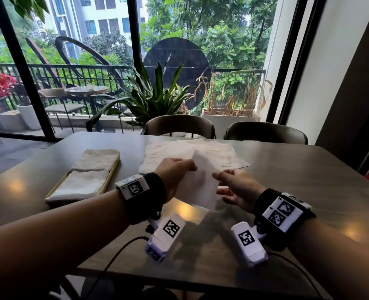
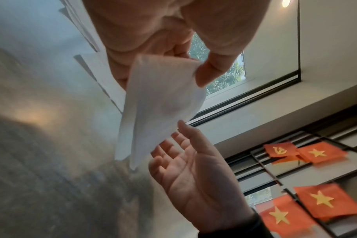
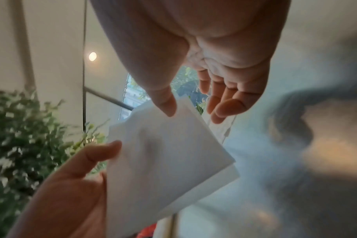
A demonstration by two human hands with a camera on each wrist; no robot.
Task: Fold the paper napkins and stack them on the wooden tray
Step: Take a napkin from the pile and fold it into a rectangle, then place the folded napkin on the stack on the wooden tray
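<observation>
One folded napkin held above the bench, left hand fingers pinching its top corner, right hand fingers spread loose beside it; beyond, wooden tray with folded napkins, flat napkins farther right.

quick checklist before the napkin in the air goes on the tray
1. Left hand pinches napkin: ok.
2. Right hand has a hold: not ok, fingers open, only the thumb touches it.
3. Napkin folded: ok, doubled layers show in the right wrist view; whether neatly, cannot tell.
4. Tray within reach, to the left: ok.
5. Room on tray: ok, two stacks lie flat to top.
6. Unfolded pile out of the path: ok.
</observation>
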